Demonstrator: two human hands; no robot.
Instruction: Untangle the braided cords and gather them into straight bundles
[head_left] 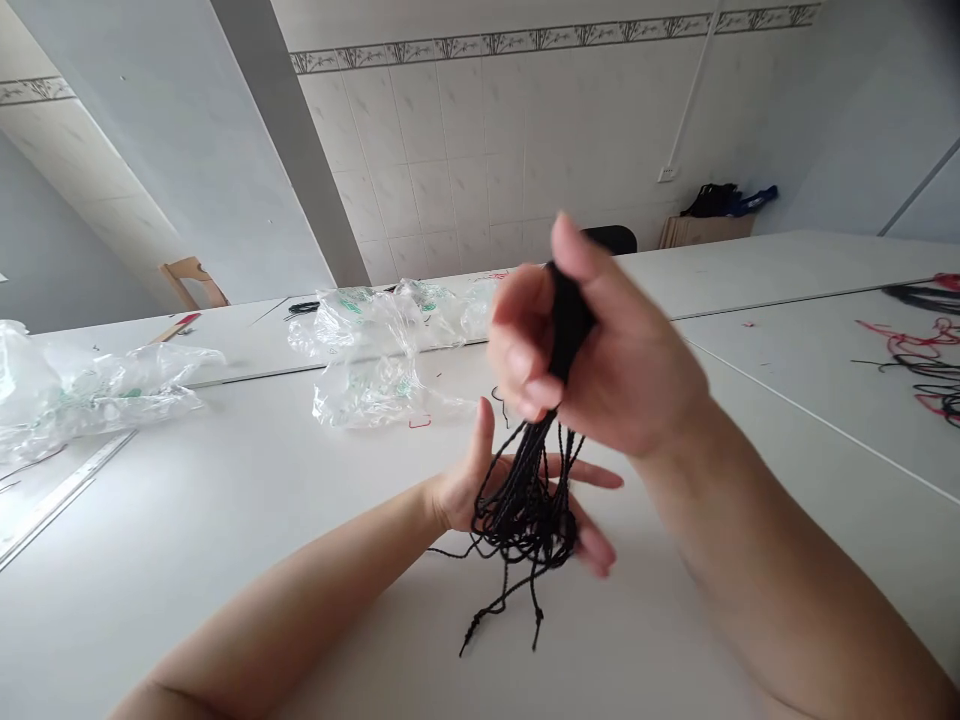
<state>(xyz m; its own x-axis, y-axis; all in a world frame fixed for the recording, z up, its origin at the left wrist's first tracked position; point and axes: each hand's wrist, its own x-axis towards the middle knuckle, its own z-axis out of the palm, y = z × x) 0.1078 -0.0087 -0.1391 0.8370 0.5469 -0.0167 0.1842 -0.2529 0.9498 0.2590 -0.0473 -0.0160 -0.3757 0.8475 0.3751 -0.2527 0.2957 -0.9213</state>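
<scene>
A bundle of thin black braided cords (529, 500) hangs from my right hand (600, 345), whose fingers are wrapped round its upper end above the table. Loops fill the lower part of the bundle, and two knotted ends dangle beneath it. Behind the loops, my left hand (476, 480) is open with the thumb up and the fingers stretched to the right. The cords cover much of its palm, and I cannot tell whether they touch it. Some blur softens the right hand's fingers.
Crumpled clear plastic bags (375, 345) lie across the white table (360, 640), with another bag (97, 385) at the left. A metal ruler (71, 490) rests near the left edge. Red and black cords (930, 370) lie at the far right. A wooden chair (191, 280) stands behind.
</scene>
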